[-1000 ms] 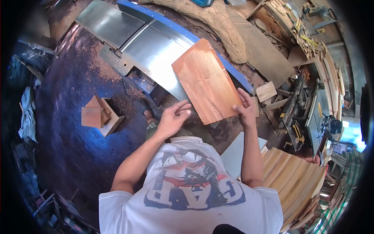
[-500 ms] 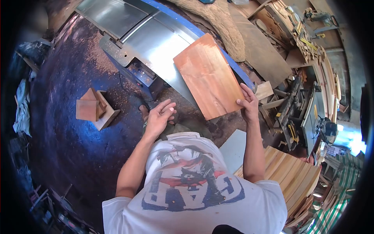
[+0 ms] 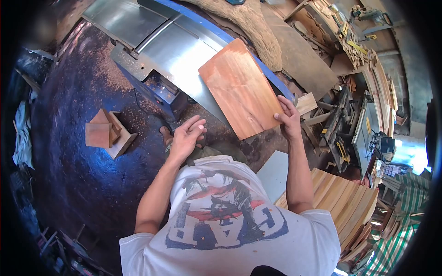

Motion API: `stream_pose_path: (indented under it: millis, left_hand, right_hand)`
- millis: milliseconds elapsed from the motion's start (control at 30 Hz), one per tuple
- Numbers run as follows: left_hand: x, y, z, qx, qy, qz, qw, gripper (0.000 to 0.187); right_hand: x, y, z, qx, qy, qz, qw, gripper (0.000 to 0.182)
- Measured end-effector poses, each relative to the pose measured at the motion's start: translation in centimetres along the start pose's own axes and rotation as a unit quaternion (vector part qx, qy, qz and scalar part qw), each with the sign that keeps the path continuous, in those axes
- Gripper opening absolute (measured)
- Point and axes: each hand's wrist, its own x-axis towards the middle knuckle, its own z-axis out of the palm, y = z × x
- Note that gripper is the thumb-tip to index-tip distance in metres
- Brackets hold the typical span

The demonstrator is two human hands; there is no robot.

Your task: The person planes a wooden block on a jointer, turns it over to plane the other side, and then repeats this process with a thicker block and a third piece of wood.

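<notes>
A flat reddish-brown wooden board (image 3: 241, 89) lies tilted over the near end of a shiny metal machine table (image 3: 184, 55). My right hand (image 3: 290, 118) grips its lower right edge, thumb on top and fingers around the far side. The board's lower corner sticks out past the metal, toward my body. In front of my waist, my left hand (image 3: 186, 138) is held in the air with loosely bent fingers and nothing in it. It is apart from the board and nearest to the machine's front edge.
Wood shavings cover the floor by the blue machine base (image 3: 159, 94). On the left, small wooden pieces (image 3: 103, 129) rest on an angled block. Stacked planks (image 3: 343, 198) stand at my right. A rough log slab (image 3: 253, 32) lies behind the machine, with clamps and scrap wood further right.
The view has shifted slightly, so the surroundings sit a little further left. My right hand still grips the board, and my left fingers look slightly straighter.
</notes>
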Motion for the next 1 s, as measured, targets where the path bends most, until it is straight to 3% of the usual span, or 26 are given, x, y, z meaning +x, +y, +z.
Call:
stream_pose_path:
  millis: [200, 300, 333, 400, 500, 567, 600, 733, 767, 833, 867, 967, 1000]
  left_hand:
    - [-0.2, 0.0, -0.3, -0.003, -0.012, 0.001, 1.000, 0.061]
    - [-0.7, 1.2, 0.3, -0.018, -0.035, 0.012, 0.999, 0.070]
    - [-0.8, 2.1, 0.9, -0.025, -0.045, 0.030, 0.998, 0.073]
    - [-0.5, 3.0, 2.2, -0.032, -0.070, 0.059, 0.995, 0.082]
    - [0.5, 5.4, 5.1, -0.125, -0.096, 0.091, 0.983, 0.079]
    - [2.3, 4.0, 5.9, -0.062, -0.068, 0.066, 0.994, 0.075]
    - [3.0, 2.3, 6.5, -0.084, -0.056, 0.141, 0.985, 0.073]
    - [5.2, 6.0, 3.1, 0.192, -0.078, -0.008, 0.978, 0.072]
    - [5.5, 5.5, 2.6, 0.263, 0.027, 0.052, 0.963, 0.073]
    - [6.6, 3.7, 2.2, 0.382, 0.237, 0.172, 0.876, 0.073]
    - [7.0, 3.2, 1.7, 0.356, 0.261, 0.244, 0.864, 0.071]
    - [6.6, 5.1, 2.2, 0.415, 0.205, 0.358, 0.811, 0.068]
    - [6.9, 5.6, 3.1, 0.391, 0.160, 0.362, 0.831, 0.065]
  right_hand:
    - [0.1, 0.0, 0.0, -0.020, 0.009, 0.016, 1.000, 0.072]
    - [-1.6, -2.1, 2.2, -0.175, -0.012, -0.104, 0.979, 0.062]
    - [-2.5, -3.4, 4.1, -0.190, -0.015, -0.161, 0.968, 0.046]
    - [-4.1, -5.5, 6.2, -0.331, -0.058, -0.260, 0.905, 0.042]
    - [-5.6, -4.1, 8.2, -0.471, -0.103, -0.408, 0.775, 0.037]
    - [-6.8, -0.9, 8.3, -0.497, -0.103, -0.414, 0.756, 0.037]
    - [-6.8, 0.2, 8.6, -0.503, -0.091, -0.424, 0.748, 0.037]
    - [-5.1, 2.3, 10.3, -0.540, -0.088, -0.436, 0.715, 0.038]
    - [-4.2, 3.4, 10.3, -0.537, -0.086, -0.428, 0.722, 0.039]
    - [-1.5, 5.5, 10.6, -0.533, -0.083, -0.417, 0.731, 0.041]
    - [-0.4, 5.9, 10.7, -0.518, -0.060, -0.372, 0.768, 0.046]
    - [2.2, 7.3, 10.8, -0.525, -0.125, -0.431, 0.723, 0.052]
    - [2.7, 6.6, 11.0, -0.515, -0.135, -0.418, 0.736, 0.053]
